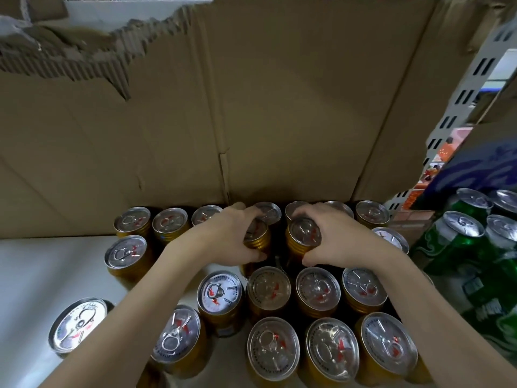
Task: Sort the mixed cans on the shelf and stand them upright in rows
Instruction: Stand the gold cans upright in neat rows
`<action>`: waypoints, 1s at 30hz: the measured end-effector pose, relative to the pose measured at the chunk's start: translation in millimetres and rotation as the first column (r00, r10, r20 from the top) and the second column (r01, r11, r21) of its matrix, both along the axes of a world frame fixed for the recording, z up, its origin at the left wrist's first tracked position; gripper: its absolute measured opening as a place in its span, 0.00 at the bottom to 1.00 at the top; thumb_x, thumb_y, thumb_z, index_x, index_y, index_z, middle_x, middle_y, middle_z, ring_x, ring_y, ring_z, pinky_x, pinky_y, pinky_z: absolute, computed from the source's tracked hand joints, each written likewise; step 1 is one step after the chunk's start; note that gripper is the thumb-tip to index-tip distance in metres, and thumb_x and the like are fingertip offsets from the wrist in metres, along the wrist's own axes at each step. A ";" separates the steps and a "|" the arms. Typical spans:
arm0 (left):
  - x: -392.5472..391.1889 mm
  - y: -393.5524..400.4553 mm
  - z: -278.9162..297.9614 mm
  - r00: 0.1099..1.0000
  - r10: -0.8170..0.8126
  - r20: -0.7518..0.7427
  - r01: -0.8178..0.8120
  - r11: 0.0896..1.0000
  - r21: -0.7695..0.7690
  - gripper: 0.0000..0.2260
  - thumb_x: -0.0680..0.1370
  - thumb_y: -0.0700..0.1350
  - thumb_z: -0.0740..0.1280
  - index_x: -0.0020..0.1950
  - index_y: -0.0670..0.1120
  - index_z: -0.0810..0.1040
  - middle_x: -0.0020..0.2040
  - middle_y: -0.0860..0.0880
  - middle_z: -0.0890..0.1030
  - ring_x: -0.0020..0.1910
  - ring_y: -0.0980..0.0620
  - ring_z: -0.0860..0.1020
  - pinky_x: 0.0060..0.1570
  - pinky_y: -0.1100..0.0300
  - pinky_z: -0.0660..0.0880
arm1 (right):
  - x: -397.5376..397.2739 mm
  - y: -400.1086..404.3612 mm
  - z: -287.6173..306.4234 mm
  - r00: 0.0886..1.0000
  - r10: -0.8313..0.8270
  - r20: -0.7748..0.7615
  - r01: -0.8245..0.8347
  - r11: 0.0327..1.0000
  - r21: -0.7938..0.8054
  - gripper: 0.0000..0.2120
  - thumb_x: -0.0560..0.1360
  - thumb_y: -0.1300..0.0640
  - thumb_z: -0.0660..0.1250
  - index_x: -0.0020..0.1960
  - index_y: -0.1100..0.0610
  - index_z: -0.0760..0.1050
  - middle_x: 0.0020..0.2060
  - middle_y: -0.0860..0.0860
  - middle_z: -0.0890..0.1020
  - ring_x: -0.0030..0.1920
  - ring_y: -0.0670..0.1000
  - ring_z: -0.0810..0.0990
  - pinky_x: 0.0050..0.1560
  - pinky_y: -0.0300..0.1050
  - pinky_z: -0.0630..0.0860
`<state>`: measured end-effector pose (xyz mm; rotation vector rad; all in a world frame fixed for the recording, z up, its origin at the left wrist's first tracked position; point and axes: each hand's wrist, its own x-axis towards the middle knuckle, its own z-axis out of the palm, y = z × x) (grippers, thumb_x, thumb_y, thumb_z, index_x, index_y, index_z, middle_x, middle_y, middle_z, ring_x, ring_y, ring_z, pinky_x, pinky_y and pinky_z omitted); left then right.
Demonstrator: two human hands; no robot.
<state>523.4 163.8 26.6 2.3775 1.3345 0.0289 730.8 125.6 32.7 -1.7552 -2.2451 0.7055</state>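
Note:
Several gold cans with silver pull-tab lids stand upright in rows on the white shelf (42,275). My left hand (226,236) grips one gold can (258,239) in the second row from the back. Beside it, my right hand (333,236) grips another gold can (302,236) around its top. Both held cans stand upright, just in front of the back row (169,219). Nearer rows of gold cans (268,288) fill the shelf below my forearms. One gold can (78,323) stands apart at the front left.
A torn brown cardboard sheet (251,107) lines the back of the shelf. Green cans (461,236) stand grouped at the right. A white slotted shelf upright (461,93) rises at the right, with a dark blue package (475,169) beside it.

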 end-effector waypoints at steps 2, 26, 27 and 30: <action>1.5 -2.3 -4.7 1.000 0.007 0.027 -0.006 1.000 -0.012 0.32 0.69 0.54 0.72 0.70 0.52 0.65 0.58 0.50 0.67 0.57 0.49 0.72 0.58 0.55 0.73 | -2.8 -0.4 -2.6 0.997 -0.018 0.076 0.019 1.000 -0.008 0.36 0.65 0.52 0.74 0.70 0.50 0.63 0.65 0.49 0.64 0.63 0.50 0.67 0.53 0.38 0.66; -13.2 -12.8 -17.7 0.906 0.340 0.252 -0.250 0.910 -0.330 0.12 0.71 0.52 0.73 0.48 0.47 0.82 0.35 0.51 0.81 0.36 0.54 0.79 0.44 0.57 0.79 | -26.4 -23.3 -11.8 0.965 -0.228 0.132 0.208 0.966 0.151 0.26 0.72 0.45 0.68 0.65 0.56 0.69 0.58 0.53 0.73 0.58 0.52 0.72 0.54 0.44 0.71; -11.5 -13.5 -17.0 0.908 0.325 0.265 -0.234 0.917 -0.324 0.10 0.71 0.51 0.73 0.49 0.47 0.82 0.34 0.52 0.81 0.35 0.55 0.78 0.42 0.59 0.78 | -25.7 -23.3 -12.1 0.965 -0.231 0.125 0.211 0.965 0.154 0.23 0.72 0.45 0.68 0.62 0.56 0.72 0.55 0.53 0.74 0.55 0.52 0.73 0.51 0.43 0.71; -4.3 -13.4 -17.2 0.925 0.282 0.253 -0.199 0.930 -0.308 0.10 0.73 0.50 0.71 0.53 0.49 0.82 0.40 0.51 0.83 0.39 0.55 0.79 0.43 0.60 0.77 | -22.5 -22.3 -12.8 0.961 -0.242 0.134 0.221 0.963 0.153 0.18 0.71 0.44 0.69 0.53 0.56 0.75 0.48 0.51 0.75 0.50 0.51 0.74 0.43 0.41 0.68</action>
